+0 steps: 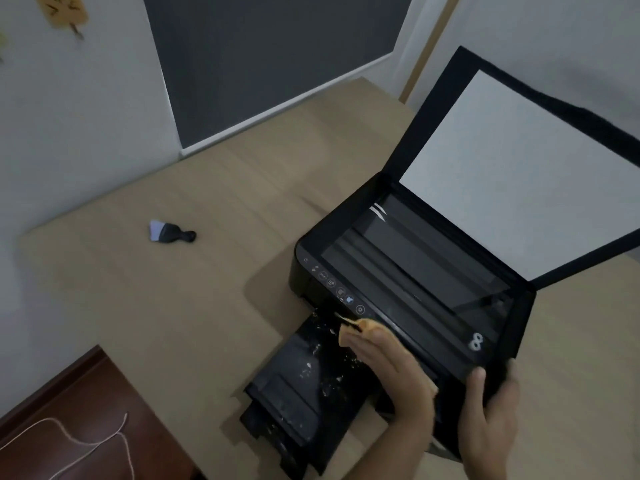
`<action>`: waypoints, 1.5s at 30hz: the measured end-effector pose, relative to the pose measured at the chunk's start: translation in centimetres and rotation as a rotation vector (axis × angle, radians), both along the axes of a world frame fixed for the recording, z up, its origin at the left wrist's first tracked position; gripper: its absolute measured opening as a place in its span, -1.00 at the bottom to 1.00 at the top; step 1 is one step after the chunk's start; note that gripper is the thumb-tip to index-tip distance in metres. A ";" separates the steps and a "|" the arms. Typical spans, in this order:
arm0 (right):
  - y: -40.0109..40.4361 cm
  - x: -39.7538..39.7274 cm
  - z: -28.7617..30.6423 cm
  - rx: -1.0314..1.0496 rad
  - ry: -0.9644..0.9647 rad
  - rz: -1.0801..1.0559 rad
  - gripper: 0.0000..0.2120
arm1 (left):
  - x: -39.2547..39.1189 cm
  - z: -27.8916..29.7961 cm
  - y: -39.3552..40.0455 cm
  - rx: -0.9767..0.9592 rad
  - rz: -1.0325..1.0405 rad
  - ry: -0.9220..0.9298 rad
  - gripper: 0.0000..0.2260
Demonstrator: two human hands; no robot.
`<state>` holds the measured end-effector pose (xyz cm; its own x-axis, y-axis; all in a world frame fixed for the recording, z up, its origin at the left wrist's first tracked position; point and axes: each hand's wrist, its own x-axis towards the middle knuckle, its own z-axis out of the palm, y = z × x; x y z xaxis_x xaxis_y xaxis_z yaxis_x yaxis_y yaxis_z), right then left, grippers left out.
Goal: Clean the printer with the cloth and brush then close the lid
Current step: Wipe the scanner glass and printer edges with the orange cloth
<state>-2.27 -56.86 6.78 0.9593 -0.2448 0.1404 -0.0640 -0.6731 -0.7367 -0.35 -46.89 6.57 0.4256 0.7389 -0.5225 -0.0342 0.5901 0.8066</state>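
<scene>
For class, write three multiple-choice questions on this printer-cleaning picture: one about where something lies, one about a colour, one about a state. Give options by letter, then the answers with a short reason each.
1. Where does the brush lie?
A. on the table, left of the printer
B. on the scanner glass
C. in the right hand

2. What colour is the cloth?
A. blue
B. orange
C. white

3. How is the printer's lid?
A. shut
B. taken off
C. raised open

Answers:
1. A, the brush rests alone on the table, apart from the printer.
2. B, the cloth under the left hand is orange, at the printer's front edge above the speckled tray.
3. C, the lid stands up, showing its white underside; the right hand holds the printer's near corner.
</scene>
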 end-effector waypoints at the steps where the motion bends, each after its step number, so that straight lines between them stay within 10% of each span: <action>1: 0.1 0.1 0.0 -0.001 0.000 0.001 -0.18 | -0.4 0.5 -1.2 0.116 0.000 -0.039 -0.21; 10: -0.3 -0.1 -0.2 -0.008 -0.004 -0.002 -0.23 | 3.8 -2.8 13.2 0.258 0.114 -0.079 -0.53; 18: 0.3 0.1 -0.1 -0.004 -0.017 -0.016 -0.18 | 2.8 -1.8 11.3 0.515 -0.040 -0.059 -0.42; 22: 0.0 0.4 -0.3 -0.027 -0.008 -0.011 -0.19 | 4.8 -2.9 18.6 0.375 -0.077 -0.144 -0.58; 28: -0.2 0.0 -0.6 -0.074 0.032 -0.034 -0.23 | 5.1 -6.8 19.5 -0.357 -0.152 -0.165 -0.49; 34: -0.3 0.1 -0.7 -0.106 0.044 -0.042 -0.27 | 1.3 -1.0 9.3 -0.002 -0.211 0.045 -0.22; 41: -0.5 -0.1 -0.8 -0.127 0.054 -0.046 -0.25 | -1.0 0.1 2.2 -0.813 -0.450 0.261 -0.17; 45: -0.4 0.1 -0.4 -0.131 0.049 -0.036 -0.23 | -1.6 3.9 2.1 -0.340 -0.375 0.056 -0.35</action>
<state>-2.15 -57.27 6.39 0.9568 -0.2617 0.1264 -0.1235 -0.7597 -0.6385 -1.97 -44.77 10.46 0.5932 0.3251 -0.7365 0.2678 0.7830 0.5614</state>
